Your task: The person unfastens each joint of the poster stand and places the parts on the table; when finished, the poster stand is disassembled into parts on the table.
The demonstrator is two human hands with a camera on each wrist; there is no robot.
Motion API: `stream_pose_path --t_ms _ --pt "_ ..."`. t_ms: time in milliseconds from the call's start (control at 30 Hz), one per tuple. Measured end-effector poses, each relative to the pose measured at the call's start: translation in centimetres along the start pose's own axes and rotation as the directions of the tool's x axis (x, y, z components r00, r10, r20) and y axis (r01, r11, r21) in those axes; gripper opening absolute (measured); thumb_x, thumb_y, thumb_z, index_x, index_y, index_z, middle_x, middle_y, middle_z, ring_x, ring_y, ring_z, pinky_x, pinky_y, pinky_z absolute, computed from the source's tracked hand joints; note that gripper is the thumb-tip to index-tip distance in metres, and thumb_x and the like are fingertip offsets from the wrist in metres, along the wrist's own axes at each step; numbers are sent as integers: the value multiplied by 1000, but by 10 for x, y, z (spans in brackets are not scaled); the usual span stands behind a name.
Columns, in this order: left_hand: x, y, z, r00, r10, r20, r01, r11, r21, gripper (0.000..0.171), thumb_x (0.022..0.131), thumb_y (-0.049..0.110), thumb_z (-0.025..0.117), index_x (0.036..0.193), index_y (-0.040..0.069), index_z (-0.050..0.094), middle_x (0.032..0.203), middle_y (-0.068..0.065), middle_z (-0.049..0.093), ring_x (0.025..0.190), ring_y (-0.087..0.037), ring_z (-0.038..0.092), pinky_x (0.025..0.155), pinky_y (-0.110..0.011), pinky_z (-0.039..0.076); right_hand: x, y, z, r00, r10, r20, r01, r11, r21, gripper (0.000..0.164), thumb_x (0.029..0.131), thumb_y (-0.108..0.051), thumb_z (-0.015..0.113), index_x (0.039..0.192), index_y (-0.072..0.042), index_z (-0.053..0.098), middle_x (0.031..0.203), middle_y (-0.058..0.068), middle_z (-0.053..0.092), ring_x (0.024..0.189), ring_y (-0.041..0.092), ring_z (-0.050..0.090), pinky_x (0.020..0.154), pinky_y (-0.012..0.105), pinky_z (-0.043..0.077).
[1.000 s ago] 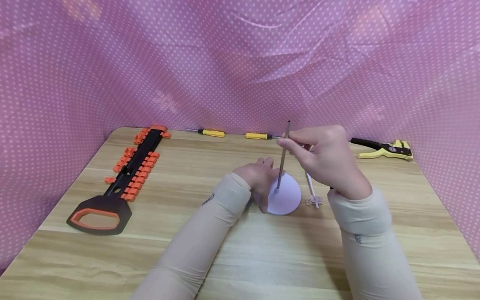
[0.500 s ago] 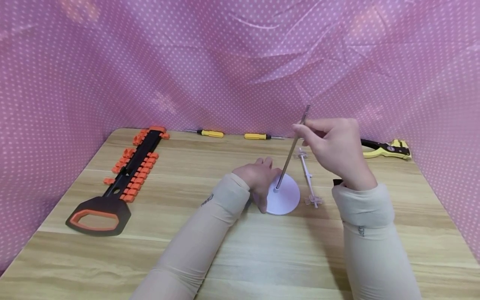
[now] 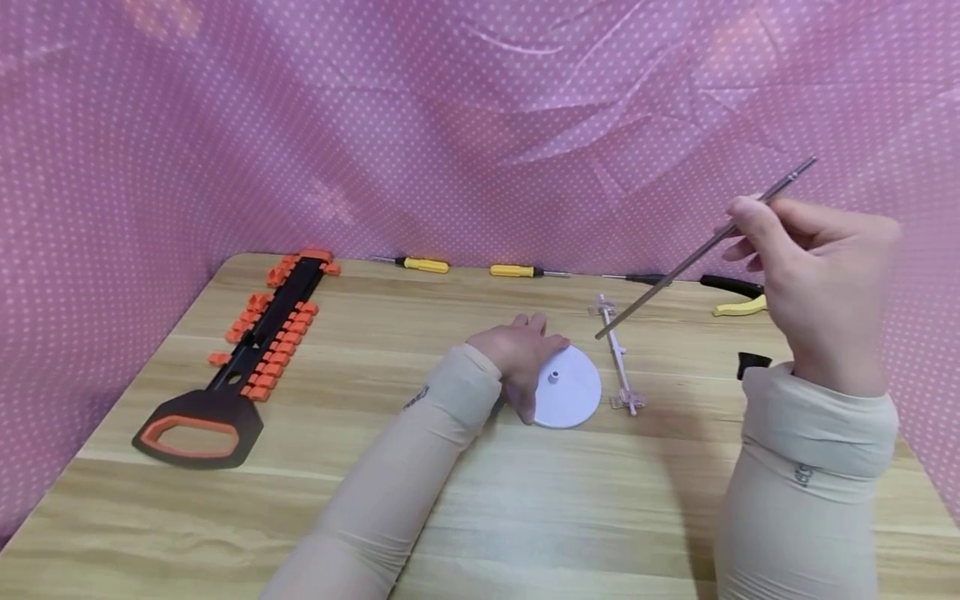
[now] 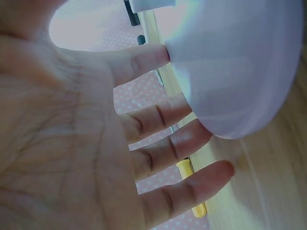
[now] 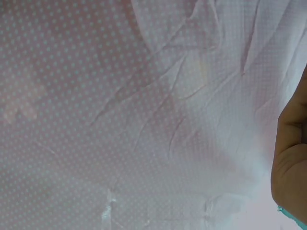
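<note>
My left hand holds a round white base at its rim, thumb on the near side and fingers on the far side. A short hollow stub rises from the middle of the base. The left wrist view shows the fingertips against the edge of the base. Up at the right, my right hand pinches a thin metal rod between thumb and fingers. The rod slants, its lower end passing over a white plastic bar with clear clips. In the right wrist view only the hand's edge shows.
On the left lies a black rack with orange clips and a handle. Two yellow-handled screwdrivers and a dark-handled tool line the back edge. Yellow-black pliers, partly hidden, and a black piece lie at right. Pink dotted cloth surrounds the table.
The metal rod has come out of the stub on the white base. My right hand has carried it up and to the right, tilting it more. The left hand stays put.
</note>
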State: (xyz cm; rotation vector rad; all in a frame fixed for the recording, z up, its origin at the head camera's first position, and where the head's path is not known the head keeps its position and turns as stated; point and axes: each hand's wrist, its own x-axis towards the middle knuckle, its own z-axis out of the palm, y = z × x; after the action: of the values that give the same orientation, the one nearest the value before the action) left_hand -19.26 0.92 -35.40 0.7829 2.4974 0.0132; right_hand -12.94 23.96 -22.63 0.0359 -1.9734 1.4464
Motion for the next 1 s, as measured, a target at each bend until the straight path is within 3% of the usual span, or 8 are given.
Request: stream_pose_path --t_ms 267,533,1000 --pt "1 -1 0 1000 -3 1 3 1000 -21 127 61 33 105 167 35 33 152 -6 38 135 -23 40 109 -42 52 -1 -4 4 999 23 40 -18 992 -124 15 94 -16 82 94 -2 86 67 -12 75 57 4 69 58 13 54" --pt "0 1 0 1000 -4 3 4 1000 -24 126 62 32 104 167 34 34 153 -6 39 136 -23 41 110 -43 51 4 15 9 989 55 135 -29 982 -189 23 95 -27 82 103 -6 85 66 -17 73 58 0 69 54 13 52" --pt "0 0 0 1000 0 -1 0 999 -32 127 61 32 105 167 35 34 157 -6 36 139 -24 39 109 -45 53 15 40 14 962 156 224 -85 951 -297 36 97 -40 78 112 -7 84 67 -24 71 56 -1 66 53 15 50"
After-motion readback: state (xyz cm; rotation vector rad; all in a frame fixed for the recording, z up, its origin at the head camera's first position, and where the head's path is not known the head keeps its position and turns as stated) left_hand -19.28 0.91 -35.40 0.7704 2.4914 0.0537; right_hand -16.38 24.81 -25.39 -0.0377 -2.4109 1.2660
